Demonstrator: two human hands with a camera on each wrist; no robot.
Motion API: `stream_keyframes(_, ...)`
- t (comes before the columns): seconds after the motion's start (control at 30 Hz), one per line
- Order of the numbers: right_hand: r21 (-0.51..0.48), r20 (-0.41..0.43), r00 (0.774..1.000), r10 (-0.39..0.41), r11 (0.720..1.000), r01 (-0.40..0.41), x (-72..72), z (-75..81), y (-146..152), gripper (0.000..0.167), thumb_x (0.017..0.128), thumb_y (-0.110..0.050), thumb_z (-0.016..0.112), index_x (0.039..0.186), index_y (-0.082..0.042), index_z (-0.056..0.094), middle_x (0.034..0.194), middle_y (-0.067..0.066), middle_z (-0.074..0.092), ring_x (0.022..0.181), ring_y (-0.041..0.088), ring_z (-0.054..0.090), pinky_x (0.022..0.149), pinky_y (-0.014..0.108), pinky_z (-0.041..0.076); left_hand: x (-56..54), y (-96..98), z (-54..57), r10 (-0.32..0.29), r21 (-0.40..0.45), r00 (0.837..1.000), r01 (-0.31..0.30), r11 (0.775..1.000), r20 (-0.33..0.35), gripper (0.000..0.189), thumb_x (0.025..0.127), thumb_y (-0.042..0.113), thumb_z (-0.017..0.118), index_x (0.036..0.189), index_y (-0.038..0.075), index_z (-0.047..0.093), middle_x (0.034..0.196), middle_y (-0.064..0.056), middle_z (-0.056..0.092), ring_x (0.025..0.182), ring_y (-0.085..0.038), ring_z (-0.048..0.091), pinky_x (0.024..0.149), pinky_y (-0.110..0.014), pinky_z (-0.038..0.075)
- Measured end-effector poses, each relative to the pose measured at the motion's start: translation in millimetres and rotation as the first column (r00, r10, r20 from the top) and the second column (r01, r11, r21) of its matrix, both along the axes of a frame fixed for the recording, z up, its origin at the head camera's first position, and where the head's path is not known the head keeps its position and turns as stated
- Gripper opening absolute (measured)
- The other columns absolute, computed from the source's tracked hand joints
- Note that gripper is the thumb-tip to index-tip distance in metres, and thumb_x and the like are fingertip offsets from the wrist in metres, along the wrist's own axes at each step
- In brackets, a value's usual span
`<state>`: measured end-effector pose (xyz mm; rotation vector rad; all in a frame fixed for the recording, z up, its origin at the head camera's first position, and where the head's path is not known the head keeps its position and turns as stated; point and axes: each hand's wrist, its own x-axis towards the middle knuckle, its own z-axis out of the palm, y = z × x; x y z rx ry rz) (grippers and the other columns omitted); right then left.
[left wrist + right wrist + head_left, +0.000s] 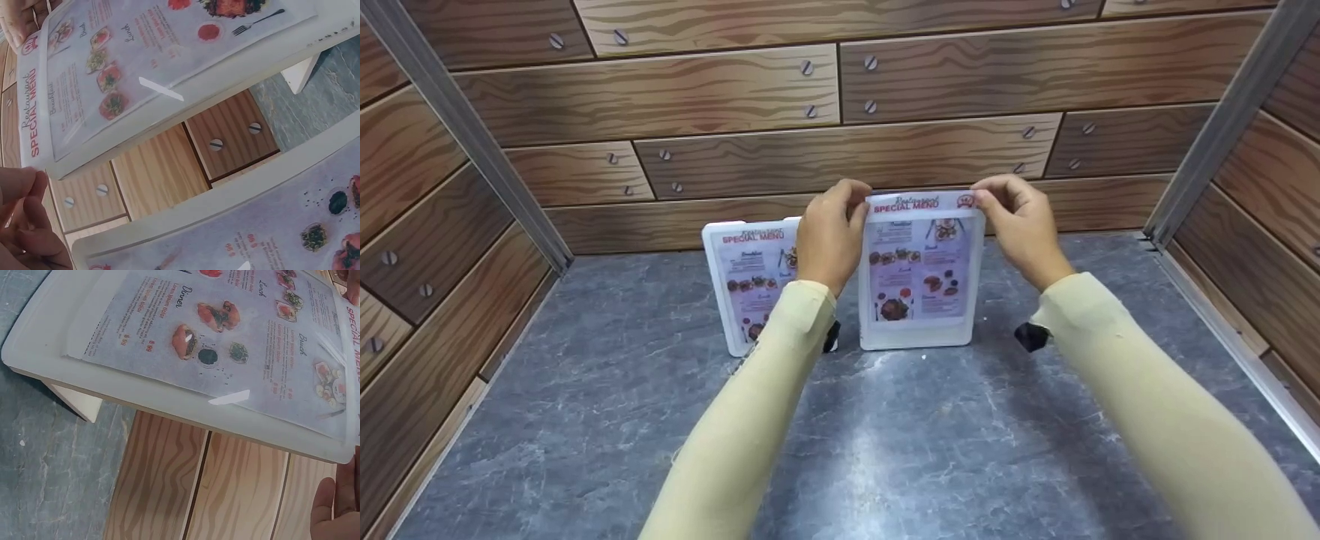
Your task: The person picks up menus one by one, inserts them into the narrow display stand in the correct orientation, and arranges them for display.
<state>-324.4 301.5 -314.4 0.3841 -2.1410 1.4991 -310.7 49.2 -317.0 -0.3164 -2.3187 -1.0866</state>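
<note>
A white-framed menu stand [916, 334] stands upright on the grey surface. Its printed menu sheet [916, 270] sticks out above the frame's top edge, and a pale strip shows beneath the print. At the sheet's upper left corner, my left hand [831, 236] pinches it between thumb and fingers. My right hand [1024, 225] pinches the upper right corner. Both wrist views show the heading strip past the frame edge, near the left fingertips [36, 183] and right fingers [323, 498]. A second menu stand [716, 289] is to the left, partly hidden behind my left hand and forearm.
Grey marbled tabletop [607, 420] spreads around the stands. Behind them rises a wood-plank patterned wall [735, 97], with similar side panels and metal corner posts [1222, 112]. A support leg [79, 402] props the held stand from behind.
</note>
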Motion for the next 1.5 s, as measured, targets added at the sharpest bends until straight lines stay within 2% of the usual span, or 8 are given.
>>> stream_keyframes(0.33,0.057,0.017,0.998,-0.061,0.997,0.06,0.5,-15.1,-2.6,0.021,0.102,-0.004,0.062,0.111,0.014,0.067,0.102,0.003,0.057,0.086,0.004,0.053,0.077,0.015,0.046,-2.4,-3.9,-7.0,0.024,-0.105,0.998,-0.03,0.994,-0.064,0.012,0.102,0.019,0.065,0.106,0.015,0.076,0.102,0.001,0.071,0.1,-0.021,0.061,0.086,-0.034,0.05)
stream_keyframes(0.5,0.061,0.019,0.998,-0.053,0.997,0.052,3.7,-14.0,-1.6,0.022,0.102,-0.004,0.062,0.117,0.011,0.066,0.108,0.007,0.061,0.089,0.005,0.056,0.079,0.015,0.047,-0.7,-5.9,-6.9,-0.004,-0.133,0.994,-0.011,0.991,-0.107,0.016,0.102,0.017,0.062,0.112,0.012,0.074,0.103,-0.001,0.07,0.1,-0.022,0.062,0.085,-0.035,0.051)
stream_keyframes(0.73,0.098,-0.041,0.998,-0.041,0.994,0.045,7.6,-14.2,0.8,0.019,0.1,-0.005,0.065,0.116,0.007,0.068,0.108,0.008,0.064,0.093,0.008,0.059,0.083,0.016,0.049,6.1,-3.8,-10.7,-0.02,-0.247,0.99,-0.016,0.969,-0.143,0.027,0.102,0.016,0.059,0.125,0.014,0.072,0.111,-0.003,0.069,0.102,-0.023,0.061,0.083,-0.036,0.055)
stream_keyframes(0.93,0.202,-0.176,0.983,-0.053,0.975,0.088,7.0,-21.4,5.2,0.011,0.097,0.001,0.066,0.105,0.004,0.073,0.106,0.01,0.064,0.096,0.009,0.059,0.087,0.019,0.048,10.7,-1.3,-16.1,-0.033,-0.307,0.993,-0.005,0.952,-0.118,0.024,0.1,0.014,0.06,0.122,0.012,0.07,0.114,-0.005,0.065,0.099,-0.023,0.059,0.075,-0.037,0.054)
stream_keyframes(1.03,0.239,-0.213,0.976,-0.047,0.966,0.099,6.7,-24.4,6.7,0.013,0.096,0.003,0.065,0.106,0.004,0.072,0.109,0.013,0.064,0.098,0.011,0.058,0.088,0.019,0.048,11.7,0.0,-16.2,-0.036,-0.32,0.994,0.0,0.947,-0.105,0.029,0.1,0.014,0.059,0.128,0.012,0.066,0.116,-0.006,0.064,0.102,-0.023,0.059,0.076,-0.037,0.055)
stream_keyframes(1.17,0.268,-0.227,0.973,-0.041,0.958,0.103,7.1,-27.2,8.3,0.018,0.094,0.003,0.065,0.111,0.003,0.071,0.113,0.014,0.064,0.1,0.013,0.057,0.089,0.019,0.045,12.5,1.5,-15.2,-0.049,-0.35,0.995,0.017,0.937,-0.082,0.035,0.101,0.016,0.06,0.136,0.015,0.062,0.115,-0.007,0.06,0.099,-0.023,0.057,0.074,-0.037,0.055)
stream_keyframes(1.27,0.276,-0.236,0.971,-0.041,0.955,0.107,8.0,-28.0,8.5,0.019,0.094,0.003,0.065,0.112,0.003,0.071,0.113,0.016,0.064,0.101,0.015,0.057,0.091,0.021,0.043,13.5,1.7,-14.7,-0.053,-0.368,0.997,0.03,0.929,-0.051,0.033,0.101,0.017,0.061,0.133,0.015,0.064,0.114,-0.006,0.058,0.099,-0.023,0.056,0.074,-0.037,0.055)
stream_keyframes(1.5,0.243,-0.238,0.97,-0.056,0.963,0.116,7.3,-27.6,6.8,0.021,0.093,0.004,0.064,0.112,0.004,0.072,0.114,0.016,0.066,0.106,0.02,0.059,0.093,0.023,0.043,14.2,2.0,-10.5,-0.055,-0.342,0.998,0.051,0.938,-0.002,0.031,0.1,0.017,0.061,0.13,0.011,0.065,0.117,-0.006,0.057,0.103,-0.023,0.056,0.079,-0.037,0.055)
